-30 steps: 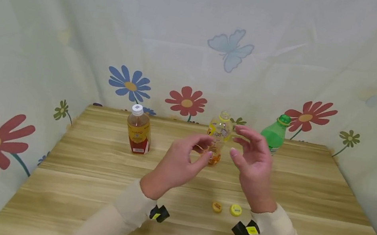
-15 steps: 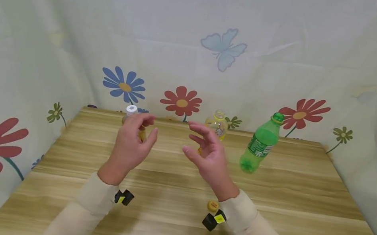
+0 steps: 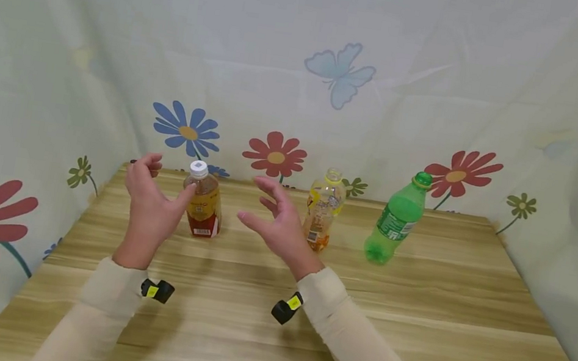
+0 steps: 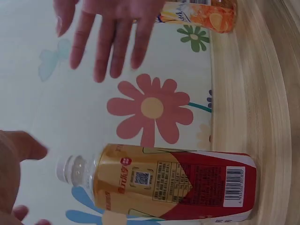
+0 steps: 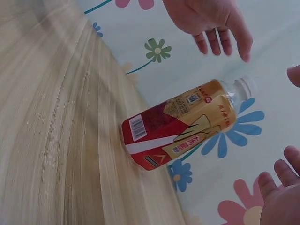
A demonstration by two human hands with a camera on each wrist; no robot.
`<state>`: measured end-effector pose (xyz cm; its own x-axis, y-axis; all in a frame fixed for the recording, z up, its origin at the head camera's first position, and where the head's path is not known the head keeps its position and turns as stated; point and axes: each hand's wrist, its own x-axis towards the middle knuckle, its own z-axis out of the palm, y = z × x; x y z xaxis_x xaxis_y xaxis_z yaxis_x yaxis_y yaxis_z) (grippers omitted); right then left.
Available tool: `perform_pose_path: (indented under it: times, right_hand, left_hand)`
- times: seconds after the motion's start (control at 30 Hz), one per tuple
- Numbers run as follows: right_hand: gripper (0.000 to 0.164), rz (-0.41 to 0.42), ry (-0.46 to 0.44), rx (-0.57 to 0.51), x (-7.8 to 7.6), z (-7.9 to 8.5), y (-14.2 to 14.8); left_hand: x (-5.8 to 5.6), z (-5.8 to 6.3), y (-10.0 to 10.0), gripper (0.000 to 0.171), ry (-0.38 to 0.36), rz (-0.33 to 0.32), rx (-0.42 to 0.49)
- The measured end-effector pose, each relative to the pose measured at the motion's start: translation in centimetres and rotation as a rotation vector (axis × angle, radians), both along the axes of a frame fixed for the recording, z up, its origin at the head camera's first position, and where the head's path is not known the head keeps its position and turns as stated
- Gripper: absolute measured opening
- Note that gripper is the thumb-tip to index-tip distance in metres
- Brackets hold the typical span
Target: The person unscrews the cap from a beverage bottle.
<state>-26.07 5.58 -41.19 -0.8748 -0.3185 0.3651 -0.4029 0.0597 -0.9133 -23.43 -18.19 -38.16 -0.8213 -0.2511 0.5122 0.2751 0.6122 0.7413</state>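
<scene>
The white-capped drink bottle (image 3: 204, 210) is standing upright on the table (image 3: 223, 331), its long axis running vertically and its yellow-and-red label showing a barcode near the base. It is sitting between the two hands, to the right of the left hand (image 3: 151, 213) and to the left of the right hand (image 3: 279, 228). The left hand is lying nearer: in the head view its thumb is crossing in front of the bottle's shoulder, yet the right wrist view is showing a gap between those fingers and the cap (image 3: 199, 168), so it is not touching. The right hand is hovering farther off, with visible table between its fingertips and the bottle. Both hands are holding nothing, their fingers loosely bent and the thumbs standing away from them, the two palms roughly facing each other across the bottle. Beyond the right hand, an uncapped clear bottle (image 3: 325, 207) is standing just past its wrist, partly hidden low down, and a green plastic bottle (image 3: 396, 223) is standing farther right, well apart from both hands.
</scene>
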Motion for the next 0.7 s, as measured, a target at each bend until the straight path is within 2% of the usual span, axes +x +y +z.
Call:
perform_pose_path:
  times: [0.1,0.17,0.23,0.33,0.5,0.7]
  right_hand:
    - [0.065,-0.008,-0.006,0.014,-0.8,-0.5,-1.0]
    - [0.066,-0.016,-0.017,0.027,-1.2,-0.8,-1.5]
    - [0.067,-0.018,-0.032,0.036,-1.6,-1.0,-1.9]
    - [0.069,-0.016,-0.043,0.041,-2.2,-1.2,-2.6]
    - [0.074,-0.016,-0.046,0.076,-3.0,-1.4,-3.8]
    - [0.078,-0.015,-0.080,0.114,-3.2,-1.6,-4.6]
  left_hand:
    - [-0.2,-0.1,-0.5,0.092,-0.221,-0.043,0.038]
    - [-0.5,-0.3,-0.7,0.103,-0.350,-0.076,0.029]
    - [-1.0,-0.6,-0.8,0.112,-0.452,-0.113,0.026]
    - [-1.7,-1.2,-0.8,0.117,-0.558,-0.160,0.033]
    - [-2.8,-2.7,-1.2,0.123,-0.658,-0.233,0.065]
    - [-4.0,-4.8,-1.7,0.120,-0.637,-0.276,0.078]
